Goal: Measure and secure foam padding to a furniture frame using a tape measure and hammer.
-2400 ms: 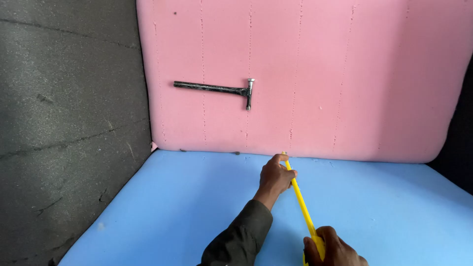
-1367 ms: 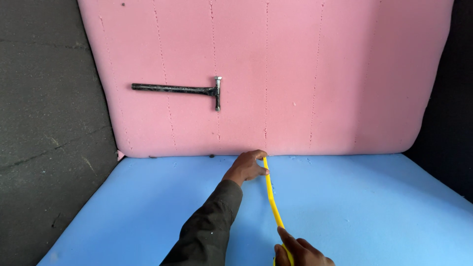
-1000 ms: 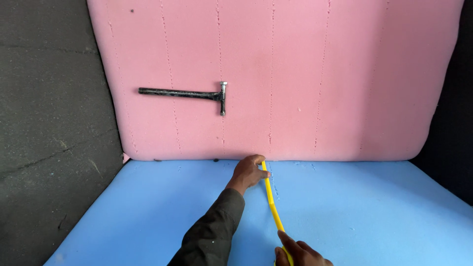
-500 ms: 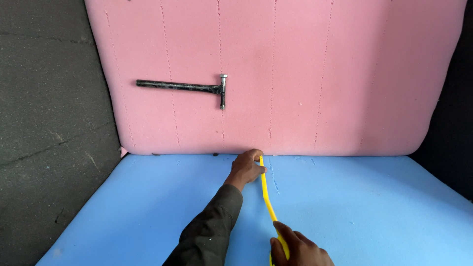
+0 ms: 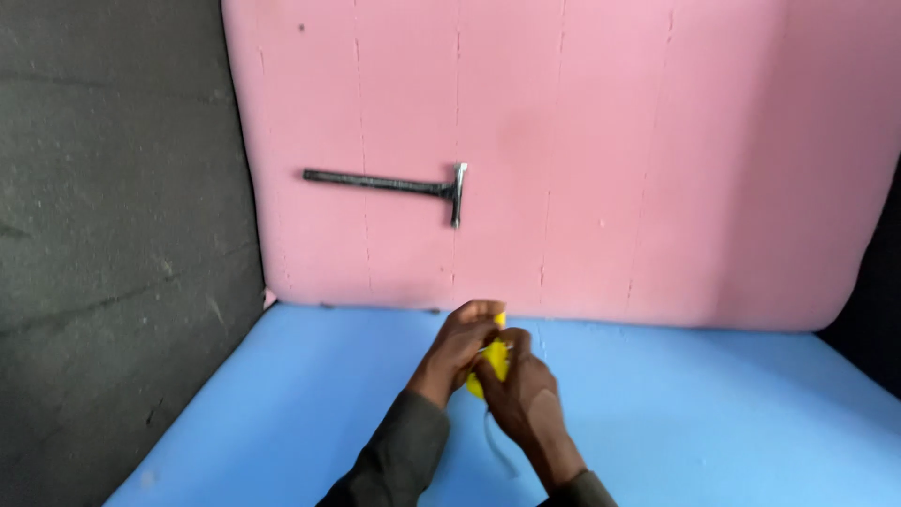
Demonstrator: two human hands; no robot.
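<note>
My left hand (image 5: pixel 457 347) and my right hand (image 5: pixel 526 399) are pressed together over the blue foam sheet (image 5: pixel 282 404), both closed around a yellow tape measure (image 5: pixel 490 361). Only a small yellow part shows between the fingers. A thin grey strip hangs below my right hand across the foam. No stretched tape is visible. Both wrists come up from the bottom middle of the view in dark sleeves.
A pink foam sheet (image 5: pixel 657 141) lies beyond the blue one. On it rests a dark metal hammer (image 5: pixel 394 186), its head to the right. Dark grey foam (image 5: pixel 113 235) runs along the left side. A dark gap shows at the far right edge.
The yellow tape was stretched between my hands across the blue foam. My right hand has moved forward to meet the left, and the stretched tape is gone from sight.
</note>
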